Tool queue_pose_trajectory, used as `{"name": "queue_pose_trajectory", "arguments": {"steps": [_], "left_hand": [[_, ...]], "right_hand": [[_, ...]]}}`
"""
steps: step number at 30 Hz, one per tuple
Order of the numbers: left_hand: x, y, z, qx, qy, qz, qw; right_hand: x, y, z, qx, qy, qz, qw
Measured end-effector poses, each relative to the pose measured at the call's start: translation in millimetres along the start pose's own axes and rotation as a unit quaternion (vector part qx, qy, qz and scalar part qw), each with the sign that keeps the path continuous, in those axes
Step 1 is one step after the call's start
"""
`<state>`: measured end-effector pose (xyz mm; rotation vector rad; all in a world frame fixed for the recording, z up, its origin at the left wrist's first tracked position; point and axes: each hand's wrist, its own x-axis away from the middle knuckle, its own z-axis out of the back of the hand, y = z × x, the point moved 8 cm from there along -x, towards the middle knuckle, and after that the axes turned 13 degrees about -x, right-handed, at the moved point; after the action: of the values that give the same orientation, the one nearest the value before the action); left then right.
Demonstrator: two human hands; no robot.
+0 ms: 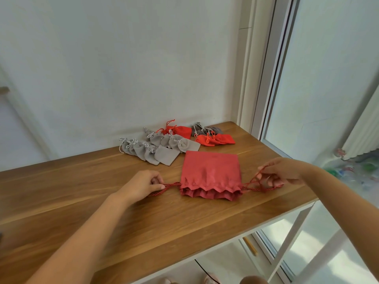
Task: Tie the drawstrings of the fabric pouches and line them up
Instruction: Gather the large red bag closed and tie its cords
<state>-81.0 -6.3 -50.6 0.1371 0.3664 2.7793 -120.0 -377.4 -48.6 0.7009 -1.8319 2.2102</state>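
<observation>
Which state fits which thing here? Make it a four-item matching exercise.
Things:
1 left hand
2 right hand
3 big red pouch
4 grey pouches

States:
a tied, overlapping in rows
b pinching the left cord
c lying flat, mouth half gathered
d right cord looped over its fingers

Pairs: 1-b, 2-d, 3-c, 4-a

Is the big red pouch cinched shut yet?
Partly: the red pouch mouth is pleated but nearly full width; left hand and right hand hold its untied drawstrings.
</observation>
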Motion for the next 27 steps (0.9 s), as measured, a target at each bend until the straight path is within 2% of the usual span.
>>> {"name": "queue_pose_trajectory", "arguments": {"steps": [2,6,11,16,19,23,27], "left_hand": [[1,0,3,-0.012,0.0,-0.006,1.0],[1,0,7,-0.03,0.004,-0.014,0.999],[2,-5,4,-0.05,-0.004,0.004,0.999],[3,-9,7,-0.027,-0.013,0.002,1.0],[3,-7,13,-0.019,-0.013,-0.01,1.0],[1,-11,28,-0.023,0.024,-0.017,0.999],[0,-20,46,-0.004,0.074,-0.022,0.997]], "right_hand": [[3,-2,1,-0.099,0.027,-0.008,0.995],[5,-5,-1,-0.288,0.053,-0.005,0.956],[3,-16,-6,-0.344,0.027,0.039,0.938],[-3,-20,-4,-0.208,0.001,0.058,0.976],[-1,-27,-1,-0.092,0.037,0.086,0.991],[6,-44,7,0.039,0.133,0.145,0.98],[11,-63,17,0.184,0.205,0.169,0.946]]}}
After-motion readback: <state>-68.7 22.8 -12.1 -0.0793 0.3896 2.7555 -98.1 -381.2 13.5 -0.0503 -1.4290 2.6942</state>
